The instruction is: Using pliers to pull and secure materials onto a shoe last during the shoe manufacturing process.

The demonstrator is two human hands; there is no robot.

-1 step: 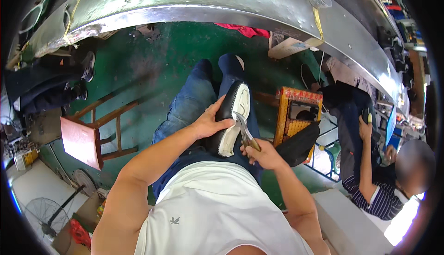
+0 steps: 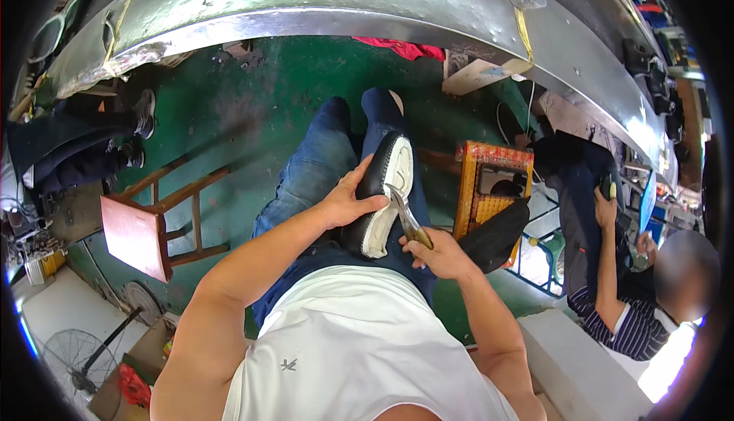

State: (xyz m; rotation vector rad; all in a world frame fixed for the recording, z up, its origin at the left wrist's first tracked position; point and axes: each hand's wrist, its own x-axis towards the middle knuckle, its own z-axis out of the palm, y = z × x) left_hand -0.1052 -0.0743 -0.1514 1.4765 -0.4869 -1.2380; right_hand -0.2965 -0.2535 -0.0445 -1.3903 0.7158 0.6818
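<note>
A black shoe upper (image 2: 374,180) with a white underside (image 2: 399,166) lies across my lap, sole side up, its toe pointing away from me. My left hand (image 2: 345,201) grips it from the left, thumb over the middle of the underside and fingers along the black side. In my right hand (image 2: 441,254) is a pair of pincers (image 2: 409,220), fingers wrapped round its handles. The metal jaws rest at the right-hand edge of the shoe's middle; whether they pinch any material is too small to tell.
Ahead runs a long metal-topped bench (image 2: 321,1). A wooden stool (image 2: 134,234) stands left, and a woven-topped stool (image 2: 482,192) right, bearing a dark tray and black cloth. A fan (image 2: 80,367) is at lower left. A person (image 2: 619,314) works at right; another's legs (image 2: 76,131) show at left.
My right hand and the pincers have shifted very slightly right and up. At right, the other person's far hand has risen a little. The shoe and my left hand stay put.
</note>
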